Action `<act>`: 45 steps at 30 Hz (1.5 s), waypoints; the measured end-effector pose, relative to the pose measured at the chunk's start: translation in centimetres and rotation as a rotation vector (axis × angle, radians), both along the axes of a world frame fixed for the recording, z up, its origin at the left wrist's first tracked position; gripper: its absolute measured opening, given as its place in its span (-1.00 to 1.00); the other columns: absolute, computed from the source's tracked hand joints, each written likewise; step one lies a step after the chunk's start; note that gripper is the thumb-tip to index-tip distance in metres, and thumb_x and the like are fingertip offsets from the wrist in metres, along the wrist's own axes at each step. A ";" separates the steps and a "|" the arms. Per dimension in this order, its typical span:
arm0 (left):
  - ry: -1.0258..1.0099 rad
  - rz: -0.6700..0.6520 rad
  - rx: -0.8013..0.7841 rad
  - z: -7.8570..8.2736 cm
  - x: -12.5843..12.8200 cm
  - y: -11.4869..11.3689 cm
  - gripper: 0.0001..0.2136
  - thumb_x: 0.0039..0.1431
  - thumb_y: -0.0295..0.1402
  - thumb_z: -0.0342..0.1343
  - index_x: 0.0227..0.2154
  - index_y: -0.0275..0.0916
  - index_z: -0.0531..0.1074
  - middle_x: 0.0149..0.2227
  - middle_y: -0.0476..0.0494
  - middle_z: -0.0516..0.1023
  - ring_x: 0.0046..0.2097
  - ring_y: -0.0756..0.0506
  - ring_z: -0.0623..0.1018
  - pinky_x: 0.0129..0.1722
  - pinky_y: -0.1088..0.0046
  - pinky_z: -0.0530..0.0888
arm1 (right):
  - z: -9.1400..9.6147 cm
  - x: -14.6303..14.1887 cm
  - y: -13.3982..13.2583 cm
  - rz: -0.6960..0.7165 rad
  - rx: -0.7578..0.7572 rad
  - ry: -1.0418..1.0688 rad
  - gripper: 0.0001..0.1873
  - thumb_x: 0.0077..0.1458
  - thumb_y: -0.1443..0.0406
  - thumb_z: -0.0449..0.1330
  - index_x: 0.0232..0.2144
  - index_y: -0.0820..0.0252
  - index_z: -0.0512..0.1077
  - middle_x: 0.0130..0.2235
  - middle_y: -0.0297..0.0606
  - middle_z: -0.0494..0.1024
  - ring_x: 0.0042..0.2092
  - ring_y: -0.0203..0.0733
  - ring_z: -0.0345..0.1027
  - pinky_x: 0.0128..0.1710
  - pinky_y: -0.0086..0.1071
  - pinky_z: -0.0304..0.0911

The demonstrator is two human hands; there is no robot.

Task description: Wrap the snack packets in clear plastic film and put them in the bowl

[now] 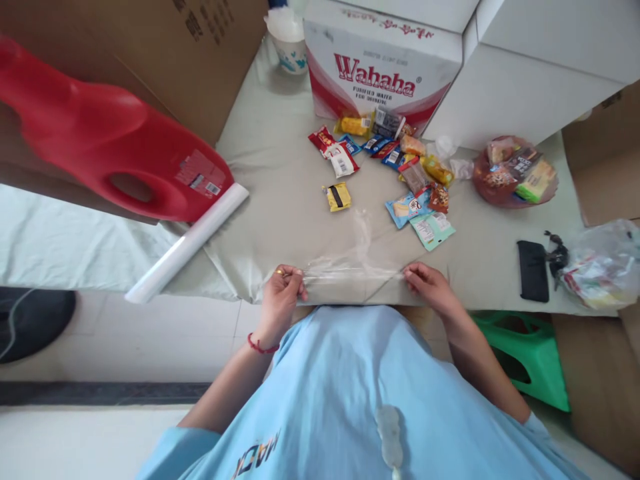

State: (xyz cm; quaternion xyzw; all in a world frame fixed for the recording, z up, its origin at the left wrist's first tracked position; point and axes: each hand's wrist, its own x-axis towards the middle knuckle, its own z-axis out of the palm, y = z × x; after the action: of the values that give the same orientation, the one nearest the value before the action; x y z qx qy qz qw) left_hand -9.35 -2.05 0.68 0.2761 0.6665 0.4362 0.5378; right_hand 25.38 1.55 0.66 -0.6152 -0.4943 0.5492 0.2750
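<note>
Left grip (285,290) and right grip (430,287) were pinched closed on opposite ends of clear plastic film (350,274), stretched between them. Likely risks: tearing from overpulling, slipping from a weak pinch. Yellow packet (339,197) lay beyond both grips.

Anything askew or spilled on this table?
Mainly the white roll: it lies aslant beside the red bottle, its near end seemingly poking past the edge of the table, so it might roll off. No spill visible.
</note>
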 end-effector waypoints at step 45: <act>1.078 -0.152 0.515 -0.5 -0.8 6.0 -0.85 0.27 -0.34 0.18 -0.13 -0.17 0.47 -0.13 -0.24 0.54 0.04 -0.27 0.51 0.15 0.02 0.38 | -2.0 -3.5 4.7 0.035 0.269 -0.342 -0.65 0.20 0.02 0.21 -0.20 0.16 0.54 -0.35 -0.28 0.54 -0.32 -0.16 0.37 -0.27 -0.32 0.27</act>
State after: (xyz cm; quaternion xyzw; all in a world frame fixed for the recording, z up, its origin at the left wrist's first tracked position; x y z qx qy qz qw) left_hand -10.18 3.99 0.19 0.6267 0.6965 0.3425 0.0697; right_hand 21.88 6.23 -1.34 -0.6484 -0.6132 0.3706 0.2575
